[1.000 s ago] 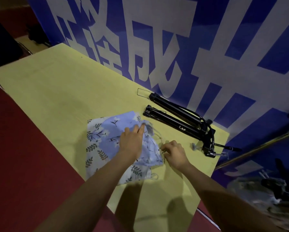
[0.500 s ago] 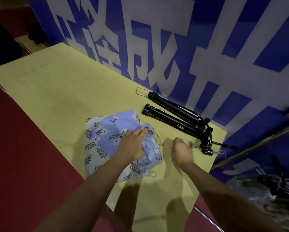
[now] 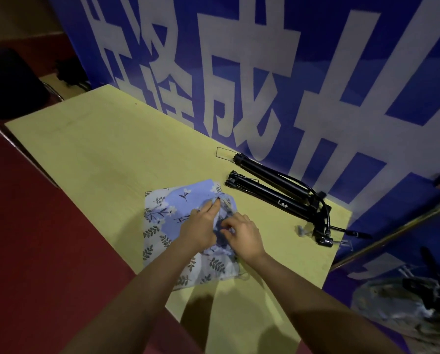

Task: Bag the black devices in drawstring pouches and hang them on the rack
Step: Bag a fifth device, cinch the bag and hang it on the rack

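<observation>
Floral pouch (image 3: 162, 215) at bench's (image 3: 111, 149) near edge: left hand (image 3: 201, 231) flat on it, right hand (image 3: 244, 236) pinching its fabric; 2 black devices (image 3: 277, 198) beyond.

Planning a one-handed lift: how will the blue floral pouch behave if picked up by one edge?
Probably floppy: the blue floral pouch lies flat on the table and wrinkles where the left hand presses it. Likely light, since it looks like thin cloth. Held by one edge it would probably sag and hang rather than keep its shape.
</observation>
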A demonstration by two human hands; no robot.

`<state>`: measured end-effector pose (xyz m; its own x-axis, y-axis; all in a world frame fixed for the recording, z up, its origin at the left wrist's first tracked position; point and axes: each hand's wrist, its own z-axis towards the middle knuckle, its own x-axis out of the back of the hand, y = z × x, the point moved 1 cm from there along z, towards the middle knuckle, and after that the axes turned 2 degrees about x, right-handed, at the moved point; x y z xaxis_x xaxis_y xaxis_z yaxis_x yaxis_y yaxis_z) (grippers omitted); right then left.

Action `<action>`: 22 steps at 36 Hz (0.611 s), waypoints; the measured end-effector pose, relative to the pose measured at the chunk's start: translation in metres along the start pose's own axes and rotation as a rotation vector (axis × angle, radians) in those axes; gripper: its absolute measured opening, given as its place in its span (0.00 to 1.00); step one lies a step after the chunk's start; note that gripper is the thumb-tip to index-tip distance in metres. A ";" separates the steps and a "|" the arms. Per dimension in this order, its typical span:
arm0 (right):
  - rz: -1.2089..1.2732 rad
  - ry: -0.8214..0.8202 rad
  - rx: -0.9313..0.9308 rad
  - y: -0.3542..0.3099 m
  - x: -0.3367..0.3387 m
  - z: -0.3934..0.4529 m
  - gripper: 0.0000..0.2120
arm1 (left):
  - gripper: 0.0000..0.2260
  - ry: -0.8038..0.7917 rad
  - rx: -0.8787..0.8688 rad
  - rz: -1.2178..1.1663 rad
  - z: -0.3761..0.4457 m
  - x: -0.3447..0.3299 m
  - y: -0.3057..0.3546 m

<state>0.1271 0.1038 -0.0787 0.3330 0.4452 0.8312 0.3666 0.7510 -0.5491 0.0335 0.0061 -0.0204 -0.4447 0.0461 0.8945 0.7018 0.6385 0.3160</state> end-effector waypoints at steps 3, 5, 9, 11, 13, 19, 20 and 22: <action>0.052 0.060 -0.034 0.007 0.008 -0.002 0.07 | 0.37 0.030 -0.025 -0.028 0.004 0.000 0.003; 0.054 0.101 -0.077 0.016 0.016 -0.001 0.07 | 0.35 0.056 -0.049 -0.072 0.009 0.000 0.007; 0.034 0.158 -0.148 0.038 0.034 0.007 0.08 | 0.33 0.045 -0.051 -0.123 0.023 0.002 0.019; 0.006 0.155 -0.186 0.049 0.041 0.014 0.09 | 0.33 0.036 -0.050 -0.115 0.031 0.005 0.027; -0.039 0.124 -0.221 0.059 0.048 0.022 0.11 | 0.32 0.036 -0.045 -0.093 0.038 0.007 0.035; -0.262 -0.051 -0.306 0.097 0.064 0.047 0.24 | 0.31 0.051 -0.060 -0.040 0.067 0.002 0.047; -0.285 -0.074 -0.325 0.104 0.065 0.051 0.25 | 0.31 0.046 -0.060 -0.038 0.071 0.000 0.047; -0.296 -0.132 -0.368 0.117 0.065 0.058 0.29 | 0.30 0.027 -0.052 -0.049 0.078 -0.005 0.048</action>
<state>0.1416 0.2485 -0.0835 0.0641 0.3142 0.9472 0.7196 0.6430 -0.2620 0.0261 0.0967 -0.0343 -0.4647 -0.0051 0.8855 0.7076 0.5990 0.3748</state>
